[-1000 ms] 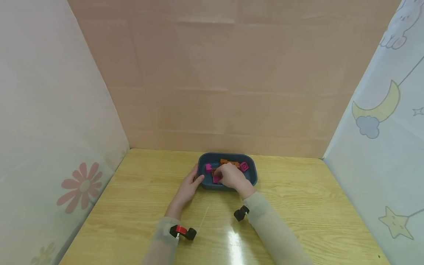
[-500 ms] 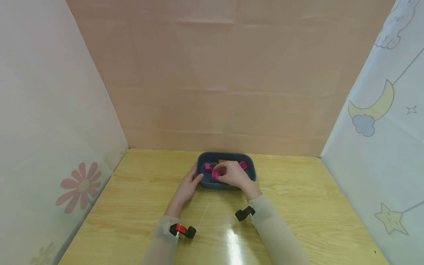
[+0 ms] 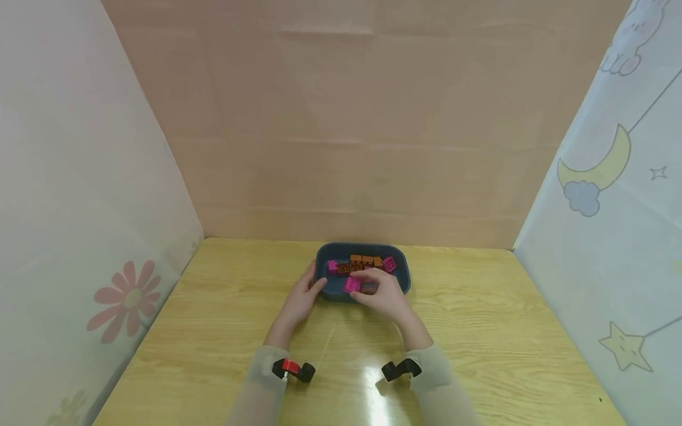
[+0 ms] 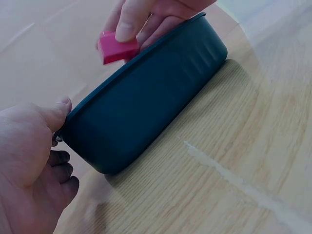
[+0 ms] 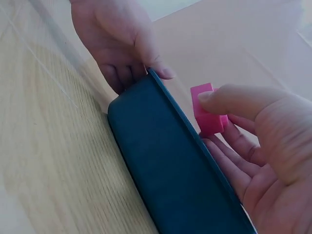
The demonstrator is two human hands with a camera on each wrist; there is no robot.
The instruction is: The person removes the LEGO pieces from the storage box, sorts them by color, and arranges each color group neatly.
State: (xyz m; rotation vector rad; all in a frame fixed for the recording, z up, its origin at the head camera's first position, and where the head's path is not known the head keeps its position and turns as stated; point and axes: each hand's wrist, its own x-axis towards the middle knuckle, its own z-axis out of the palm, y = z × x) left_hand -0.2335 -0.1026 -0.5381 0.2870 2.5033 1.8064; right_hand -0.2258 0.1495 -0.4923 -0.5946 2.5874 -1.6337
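A dark blue plastic tray (image 3: 333,294) stands at the back of the table, with several pink and brown toy bricks in it. My left hand (image 3: 300,300) holds the tray's left end, the thumb over the rim and the fingers against the outer wall (image 4: 122,117). Between thumb and fingers of my right hand (image 3: 385,296) is a pink toy brick (image 3: 352,285), pinched just above the tray's near rim. In the right wrist view the pinched brick (image 5: 207,109) shows clear of the rim, and some fingertips lie close behind that rim.
Inside the tray, brown bricks (image 3: 367,260) lie in rows along the middle and back. One pink brick (image 3: 333,267) is at their left, another pink brick (image 3: 389,264) at their right. Behind the wooden table (image 3: 213,319) rises a tan backdrop (image 3: 341,148).
The right hand has lifted the pink brick from the tray floor and drawn back toward the near rim, uncovering the brown bricks. The left hand keeps its hold on the tray.
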